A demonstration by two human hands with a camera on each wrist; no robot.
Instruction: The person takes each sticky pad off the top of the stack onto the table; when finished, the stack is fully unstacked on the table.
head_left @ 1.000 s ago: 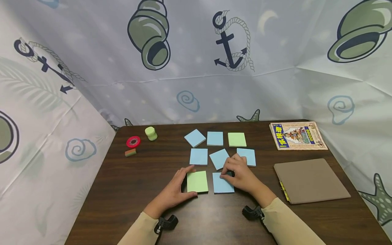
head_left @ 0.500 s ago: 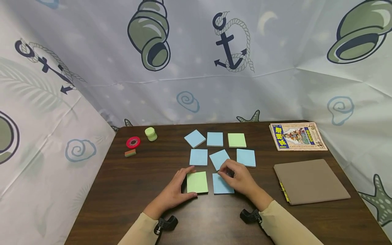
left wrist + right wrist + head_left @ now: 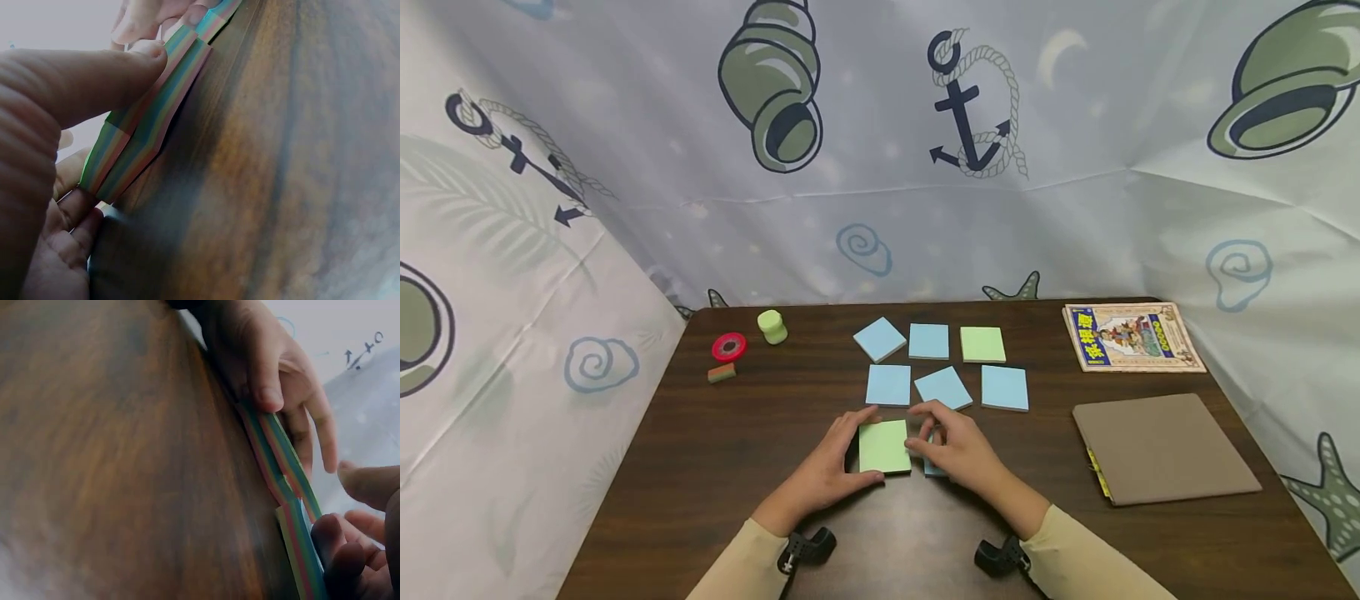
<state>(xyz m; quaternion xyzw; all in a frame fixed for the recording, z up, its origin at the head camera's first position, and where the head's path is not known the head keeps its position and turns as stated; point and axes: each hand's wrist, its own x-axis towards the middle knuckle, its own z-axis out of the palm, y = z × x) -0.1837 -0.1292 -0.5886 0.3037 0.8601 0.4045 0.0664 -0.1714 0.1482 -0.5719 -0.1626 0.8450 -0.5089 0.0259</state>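
In the head view a green sticky note pad [image 3: 883,447] lies near the table's middle, held at its edges by my left hand [image 3: 822,467], thumb near and fingers far. The left wrist view shows it as two striped-edge layers [image 3: 147,122], slightly offset. My right hand [image 3: 961,450] hovers at that pad's right edge, thumb and index finger apart, nothing between them. Beneath it a blue sticky note pad [image 3: 934,469] is mostly hidden; its striped edge [image 3: 301,550] shows in the right wrist view. A tilted blue pad [image 3: 943,388] lies just beyond.
Several more pads form loose rows behind, including a blue one [image 3: 1004,388] and a green one [image 3: 982,344]. At right are a picture booklet [image 3: 1135,337] and a brown folder [image 3: 1165,450]. At left lie a red ring [image 3: 728,347], a small block [image 3: 722,373] and a green cylinder [image 3: 772,327].
My right hand has come left and nearer, from the blue pads to the green pad's side. The middle blue pad has turned and lies at a different slant. My left hand stays put.
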